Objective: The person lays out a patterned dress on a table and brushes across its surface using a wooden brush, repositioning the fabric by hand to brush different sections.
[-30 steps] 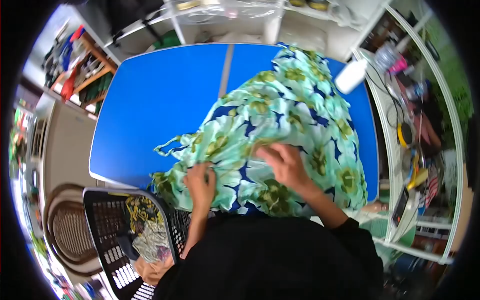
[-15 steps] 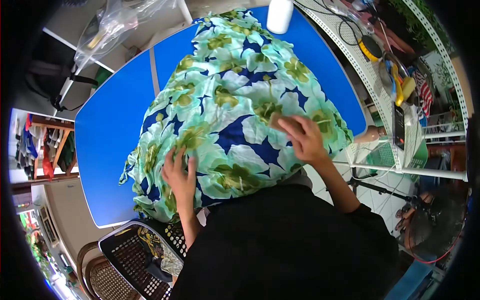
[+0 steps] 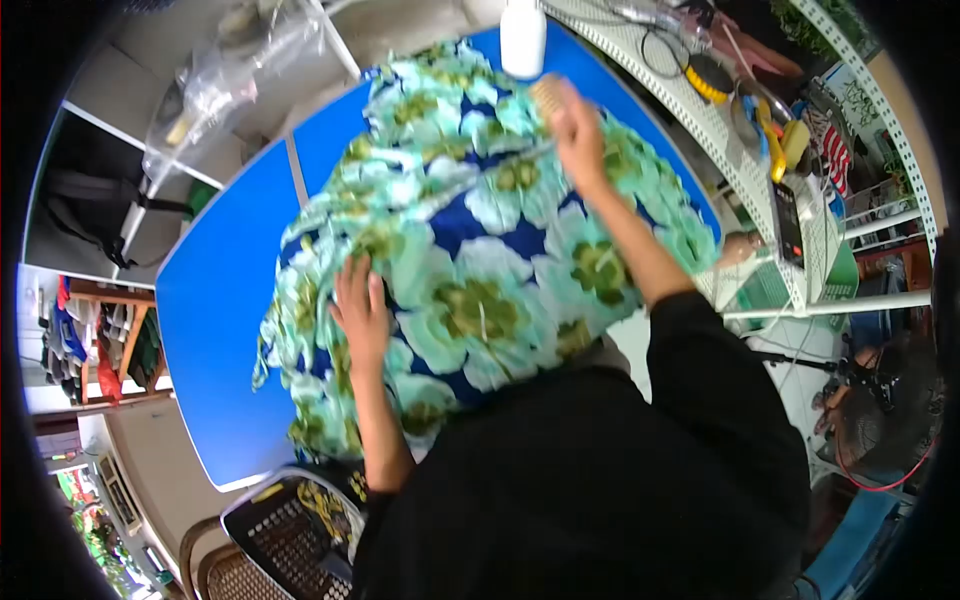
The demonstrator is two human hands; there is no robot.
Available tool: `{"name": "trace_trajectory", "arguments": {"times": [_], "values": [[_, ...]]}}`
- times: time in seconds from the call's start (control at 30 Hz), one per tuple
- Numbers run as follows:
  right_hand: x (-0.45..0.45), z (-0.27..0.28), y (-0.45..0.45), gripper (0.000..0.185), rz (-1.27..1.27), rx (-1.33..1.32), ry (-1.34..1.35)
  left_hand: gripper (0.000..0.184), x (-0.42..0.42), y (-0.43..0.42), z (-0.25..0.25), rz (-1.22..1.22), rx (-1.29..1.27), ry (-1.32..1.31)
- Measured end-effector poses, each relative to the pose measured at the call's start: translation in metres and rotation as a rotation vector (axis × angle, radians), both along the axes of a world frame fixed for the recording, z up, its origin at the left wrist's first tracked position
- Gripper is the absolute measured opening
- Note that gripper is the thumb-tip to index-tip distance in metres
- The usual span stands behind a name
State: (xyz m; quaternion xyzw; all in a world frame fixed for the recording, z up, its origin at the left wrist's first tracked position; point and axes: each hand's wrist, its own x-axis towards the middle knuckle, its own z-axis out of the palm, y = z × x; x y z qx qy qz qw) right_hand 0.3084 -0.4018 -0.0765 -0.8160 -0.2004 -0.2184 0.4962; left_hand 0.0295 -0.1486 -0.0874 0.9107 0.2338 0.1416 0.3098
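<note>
Mint-green, olive and navy floral cloth (image 3: 482,305): wrinkled, spread across blue tabletop (image 3: 215,320). Left hand (image 3: 361,312): fingers slightly spread, on cloth. Right hand (image 3: 578,132): gripping small tan block (image 3: 546,97), farther up cloth than before.

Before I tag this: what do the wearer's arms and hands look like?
No glove on the left hand or right hand; no watch or bracelet visible. Both forearms are bare. A loose, plain black fabric sleeve ends partway down the right arm; the left sleeve's edge blends into the black fabric top.
</note>
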Motion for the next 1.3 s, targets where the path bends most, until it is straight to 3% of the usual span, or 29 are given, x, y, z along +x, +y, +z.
{"name": "trace_trajectory", "arguments": {"times": [0.03,0.07,0.1,0.13,0.23,0.3,0.33,0.37,0.43,0.53,0.6,0.67,0.77,0.8,0.9,0.97,1.03,1.1,1.3], "values": [[-0.03,0.015,0.021,0.036,0.309,0.231,-0.064,0.046,-0.007,-0.01,0.009,-0.005,0.031,0.008],[-0.056,0.02,0.029,0.046,0.384,0.049,-0.241,0.047,-0.014,-0.025,0.021,-0.021,0.026,0.096],[-0.093,0.026,0.033,0.049,0.453,-0.124,-0.207,0.051,-0.022,-0.033,0.014,-0.058,0.073,0.195],[-0.119,0.031,0.033,0.052,0.522,-0.3,-0.165,0.054,-0.028,-0.04,0.001,-0.083,0.335,0.198],[-0.129,0.015,0.018,0.04,0.521,-0.339,-0.235,0.055,-0.031,-0.04,0.0,-0.039,0.369,0.179],[-0.096,0.027,-0.013,0.035,0.366,-0.309,-0.052,0.054,-0.031,-0.038,0.0,-0.022,0.369,0.18],[-0.066,0.004,-0.041,0.027,0.168,-0.313,-0.287,0.053,-0.031,-0.038,0.001,-0.023,0.368,0.186],[-0.061,0.005,-0.062,0.03,-0.193,-0.291,-0.194,0.052,-0.029,-0.039,0.002,-0.021,0.365,0.191],[-0.044,0.003,-0.098,0.03,-0.503,-0.206,-0.236,0.049,-0.03,-0.038,0.001,-0.018,0.389,0.18],[-0.083,0.022,-0.077,0.032,-0.249,-0.185,-0.232,0.046,-0.028,-0.038,0.001,0.002,0.405,0.189],[-0.126,0.027,-0.05,0.034,0.309,-0.185,-0.196,0.043,-0.027,-0.037,-0.001,0.011,0.417,0.199],[-0.176,0.03,-0.047,0.032,0.516,-0.531,-0.208,0.04,-0.028,-0.037,-0.002,0.014,0.419,0.205],[-0.167,0.013,-0.065,0.034,0.39,-0.402,-0.181,0.038,-0.028,-0.035,-0.005,0.024,0.419,0.198],[-0.151,0.007,-0.078,0.034,0.177,-0.44,-0.101,0.038,-0.029,-0.034,-0.006,0.029,0.421,0.197],[-0.106,-0.009,-0.103,0.044,-0.121,0.267,0.251,0.037,-0.028,-0.036,-0.005,0.016,0.422,0.206],[-0.07,-0.025,-0.1,0.051,-0.127,0.408,0.212,0.036,-0.022,-0.036,-0.004,0.009,0.425,0.2],[-0.018,-0.056,-0.088,0.049,-0.143,0.176,0.041,0.036,-0.011,-0.031,-0.01,0.015,0.429,0.181],[-0.001,-0.033,-0.054,0.049,0.006,0.185,0.139,0.036,0.0,-0.019,-0.012,0.04,0.42,0.196],[0.06,-0.041,0.019,0.043,0.186,0.245,0.114,0.036,0.013,0.003,-0.012,0.12,0.424,0.181]]}}
